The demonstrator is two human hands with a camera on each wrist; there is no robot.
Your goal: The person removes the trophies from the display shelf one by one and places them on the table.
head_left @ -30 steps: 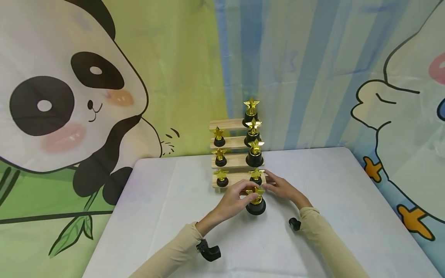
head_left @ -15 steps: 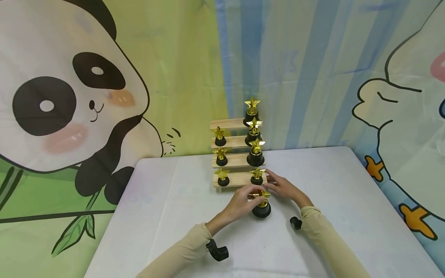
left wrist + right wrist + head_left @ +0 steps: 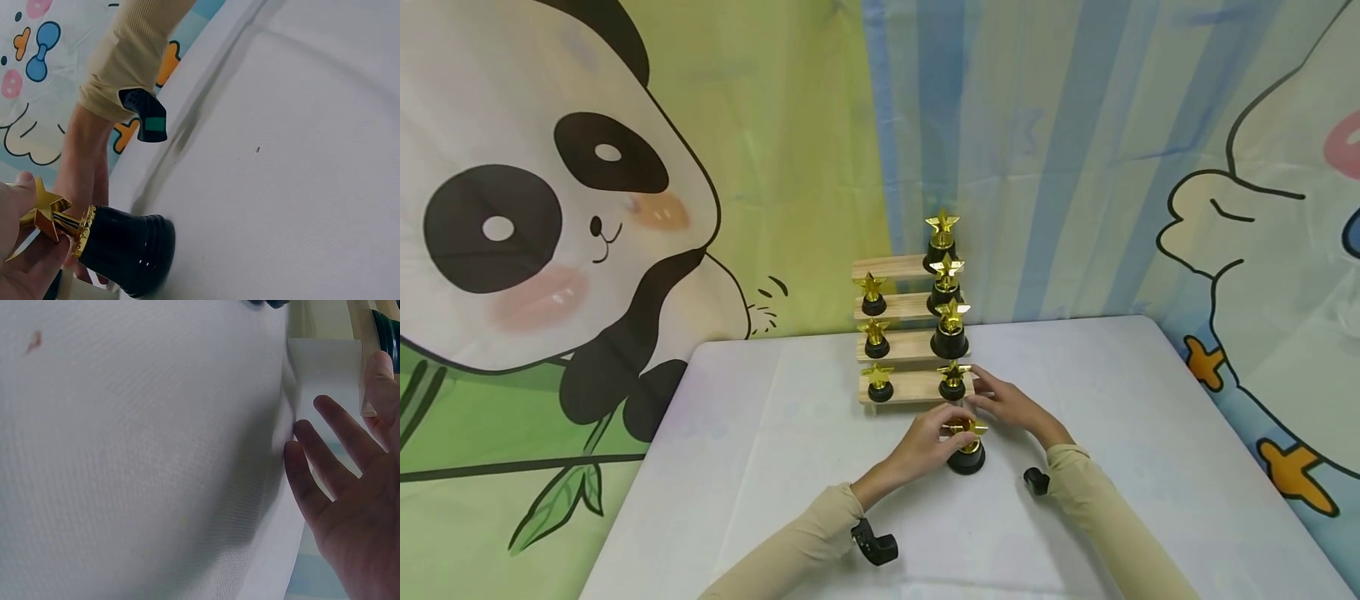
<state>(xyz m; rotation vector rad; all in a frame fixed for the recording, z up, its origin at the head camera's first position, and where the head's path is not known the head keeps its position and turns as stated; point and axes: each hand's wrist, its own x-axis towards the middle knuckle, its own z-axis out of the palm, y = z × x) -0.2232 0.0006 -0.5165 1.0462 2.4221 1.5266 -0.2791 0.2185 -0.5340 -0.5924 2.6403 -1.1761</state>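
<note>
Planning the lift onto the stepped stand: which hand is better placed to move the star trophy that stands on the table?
Left. The left hand already pinches the gold star of the star trophy, as the left wrist view confirms. The right hand lies open beside it, fingers straight, near the wooden stepped stand, holding nothing.

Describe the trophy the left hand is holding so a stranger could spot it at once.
On the white table, find the stepped wooden rack against the backdrop. In front of its lowest step stands a gold star trophy on a black base. It is the only trophy on the tabletop rather than on a step, and the left hand pinches its star.
</note>
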